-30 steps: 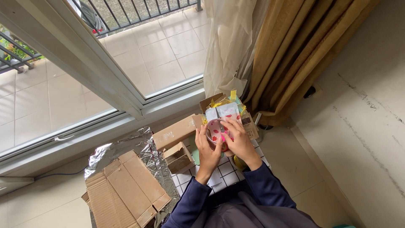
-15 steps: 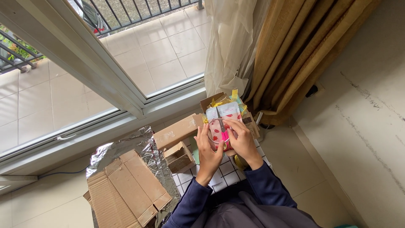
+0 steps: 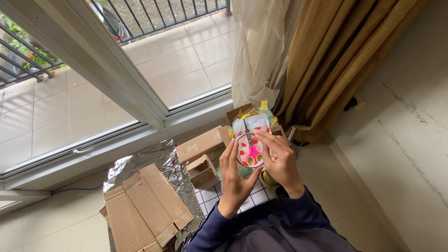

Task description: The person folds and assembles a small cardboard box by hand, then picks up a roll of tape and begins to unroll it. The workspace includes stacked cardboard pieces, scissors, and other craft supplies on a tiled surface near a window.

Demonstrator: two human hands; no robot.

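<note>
Head view: left hand (image 3: 233,179) and right hand (image 3: 279,161), fingers curled, grip a packaged pink scissors (image 3: 251,145). Flattened cardboard (image 3: 147,205) lies left of the package.

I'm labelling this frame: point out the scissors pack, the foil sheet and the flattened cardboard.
scissors pack (image 3: 252,140), head view, on its clear front.
foil sheet (image 3: 122,167), head view, left crinkled part.
flattened cardboard (image 3: 144,203), head view, middle panel.

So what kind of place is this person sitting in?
Most likely a room at home, on the floor beside a sliding glass door that opens onto a tiled balcony with railings. Tan curtains hang at the door, and both hands hold a pack of small scissors over cardboard boxes.
</note>
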